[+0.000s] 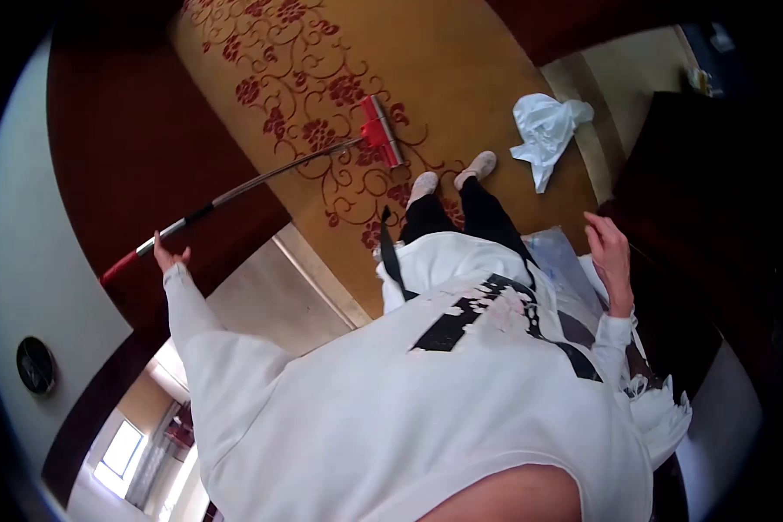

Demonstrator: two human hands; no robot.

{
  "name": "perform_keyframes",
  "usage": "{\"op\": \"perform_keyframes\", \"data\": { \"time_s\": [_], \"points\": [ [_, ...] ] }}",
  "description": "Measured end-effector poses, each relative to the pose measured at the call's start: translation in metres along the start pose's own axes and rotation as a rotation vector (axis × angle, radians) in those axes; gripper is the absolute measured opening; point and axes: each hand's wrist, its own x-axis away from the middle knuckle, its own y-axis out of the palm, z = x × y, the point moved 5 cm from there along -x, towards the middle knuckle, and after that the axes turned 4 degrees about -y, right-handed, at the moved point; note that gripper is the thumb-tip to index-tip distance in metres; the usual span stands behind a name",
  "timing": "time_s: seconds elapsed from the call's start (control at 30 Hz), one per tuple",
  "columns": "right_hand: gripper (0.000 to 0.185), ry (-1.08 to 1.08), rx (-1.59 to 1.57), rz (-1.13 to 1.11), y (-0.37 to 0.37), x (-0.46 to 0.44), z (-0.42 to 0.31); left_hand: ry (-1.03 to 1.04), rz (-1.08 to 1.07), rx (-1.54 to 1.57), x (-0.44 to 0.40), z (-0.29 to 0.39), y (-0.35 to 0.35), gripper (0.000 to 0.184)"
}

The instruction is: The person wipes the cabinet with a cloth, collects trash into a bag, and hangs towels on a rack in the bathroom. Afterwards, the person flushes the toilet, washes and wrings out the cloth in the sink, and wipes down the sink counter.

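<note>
Right hand (612, 259) out by the right side, fingers loosely bent, nothing in it. Left hand (170, 255) has fingers across the mop (235, 190) handle; can't tell if clamped. Mop slants forward, red head on the tan floral carpet (461, 70), near the feet. Crumpled white bag or sheet (546, 130) farther right. Bright window (122, 448) in the far background, lower left.

Dim light — blown-out window (123, 448) at lower left, near-black shadow along the right — fisheye-curved, dark edges.
</note>
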Motion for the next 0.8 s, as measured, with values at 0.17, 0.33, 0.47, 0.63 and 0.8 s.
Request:
{"op": "perform_keyframes", "data": {
  "time_s": [0.17,0.33,0.47,0.63,0.8],
  "points": [
    [0.020,0.076,0.028,-0.074,0.013,0.023,-0.027,0.055,0.116,0.137,-0.036,0.010,-0.006,0.089],
    [0.019,0.024,0.109,0.029,0.009,0.046,-0.036,-0.089,-0.063,0.402,-0.085,0.001,0.006,0.057],
    [0.018,0.000,0.056,0.089,0.019,0.060,-0.032,0.178,-0.467,0.515,-0.046,-0.002,0.059,0.019],
    [0.015,-0.115,0.078,0.184,0.035,0.060,-0.034,0.460,-0.724,0.310,0.111,-0.046,0.174,0.036],
    [0.014,-0.146,0.126,0.297,0.038,0.061,-0.032,0.680,-0.879,0.138,0.266,-0.056,0.291,0.036]
  ]
}}
